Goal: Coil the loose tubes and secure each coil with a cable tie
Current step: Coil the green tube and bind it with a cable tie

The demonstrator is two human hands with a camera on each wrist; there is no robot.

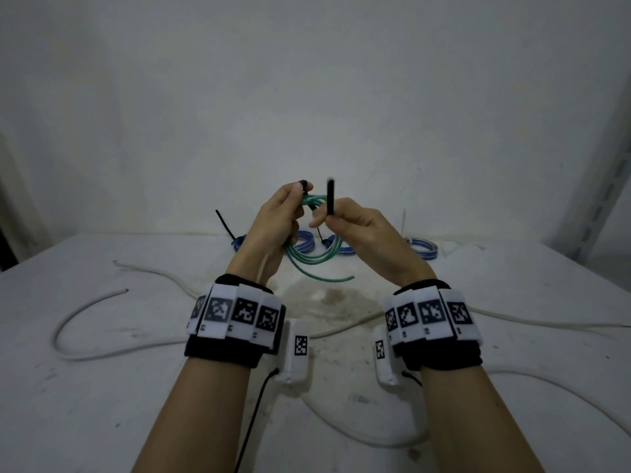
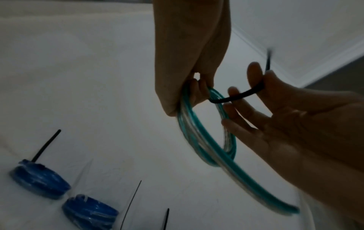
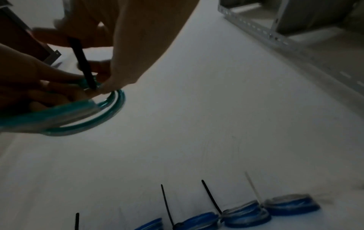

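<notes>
I have the green tube coil [image 1: 312, 254] lifted above the table [image 1: 102, 387], at the centre of the head view, with one loose end trailing down toward the lower right of it. My left hand [image 1: 278, 221] closes its grip round the top of the coil, fingers curled over the bunched loops. A black cable tie [image 1: 330, 196] passes round those loops; my right hand [image 1: 362, 230] pinches its strap between thumb and forefinger, the other fingers spread loosely, and the strap stands upright above the grip. In the left wrist view the tie [image 2: 236, 96] bends from the coil [image 2: 206, 137] across to the right fingers [image 2: 254, 73]. Behind the hands, toward the middle of the frame, blue coils [image 1: 421, 247] lie in a row on the table, ties sticking up from them. White loose tubes [image 1: 88, 312] snake across the table at left and right
</notes>
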